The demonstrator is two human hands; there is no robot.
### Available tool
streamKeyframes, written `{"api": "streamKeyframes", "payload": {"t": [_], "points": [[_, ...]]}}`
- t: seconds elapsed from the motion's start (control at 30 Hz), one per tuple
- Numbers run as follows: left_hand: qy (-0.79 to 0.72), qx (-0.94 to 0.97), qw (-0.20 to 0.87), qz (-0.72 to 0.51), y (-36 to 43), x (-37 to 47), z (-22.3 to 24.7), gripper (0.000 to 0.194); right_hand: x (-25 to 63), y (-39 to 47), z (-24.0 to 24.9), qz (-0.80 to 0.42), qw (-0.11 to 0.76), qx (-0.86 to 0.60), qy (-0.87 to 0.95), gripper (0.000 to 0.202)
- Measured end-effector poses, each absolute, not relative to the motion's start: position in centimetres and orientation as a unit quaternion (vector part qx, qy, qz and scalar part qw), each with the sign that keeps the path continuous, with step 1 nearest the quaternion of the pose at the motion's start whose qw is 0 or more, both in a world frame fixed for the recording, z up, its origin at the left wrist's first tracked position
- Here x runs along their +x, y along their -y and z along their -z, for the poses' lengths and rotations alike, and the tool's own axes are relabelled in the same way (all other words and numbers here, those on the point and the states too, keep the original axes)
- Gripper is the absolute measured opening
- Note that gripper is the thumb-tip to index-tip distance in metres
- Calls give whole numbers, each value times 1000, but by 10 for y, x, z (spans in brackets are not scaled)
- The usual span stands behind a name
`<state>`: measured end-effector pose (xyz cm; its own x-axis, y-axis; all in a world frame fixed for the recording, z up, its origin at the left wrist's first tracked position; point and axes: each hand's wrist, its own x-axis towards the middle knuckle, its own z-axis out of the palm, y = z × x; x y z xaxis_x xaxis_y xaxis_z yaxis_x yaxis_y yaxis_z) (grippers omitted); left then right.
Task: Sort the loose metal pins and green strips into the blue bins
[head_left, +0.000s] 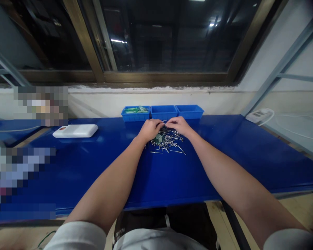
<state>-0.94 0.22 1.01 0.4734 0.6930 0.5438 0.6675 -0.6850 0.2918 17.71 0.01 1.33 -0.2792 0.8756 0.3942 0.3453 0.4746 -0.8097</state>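
Note:
Many thin silver metal pins (168,140) lie in a loose pile on the blue table, with a few pale green pieces (159,138) among them. At the pile's left back edge is my left hand (151,129), its fingers bent and closed toward the middle. My right hand (179,125) meets it from the right, thumb and fingers pinched together close to the left fingertips. Whatever lies between the fingertips of either hand is too small to name. Just behind the hands stands a blue bin (136,116) holding green and whitish pieces.
Two more blue bins, a middle one (163,114) and a right one (190,114), stand against the wall. A white device (75,131) lies at the left on the blue table (169,184). A white power strip (259,115) with a cable is at the right, near a metal frame.

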Motion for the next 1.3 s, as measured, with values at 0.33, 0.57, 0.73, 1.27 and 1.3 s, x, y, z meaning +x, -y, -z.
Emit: {"api": "streamKeyframes", "payload": {"t": [0.33, 0.57, 0.73, 1.27, 1.3], "points": [[-501, 801, 0, -328, -9, -15, -5, 35, 197, -13, -8, 63, 466, -576, 669, 30], [-521, 803, 9, -288, -12, -17, -2, 40, 208, -17, -2, 34, 377, -656, 653, 57], [-527, 805, 12, -273, -13, -18, 0, 41, 210, -20, 3, 20, 358, -661, 659, 62], [-489, 842, 36, -225, -16, -17, 9, 46, 179, -11, 2, -20, 280, -494, 823, 27], [-480, 848, 37, -220, -16, -17, 9, 45, 178, -11, 3, -26, 270, -493, 826, 28]]}}
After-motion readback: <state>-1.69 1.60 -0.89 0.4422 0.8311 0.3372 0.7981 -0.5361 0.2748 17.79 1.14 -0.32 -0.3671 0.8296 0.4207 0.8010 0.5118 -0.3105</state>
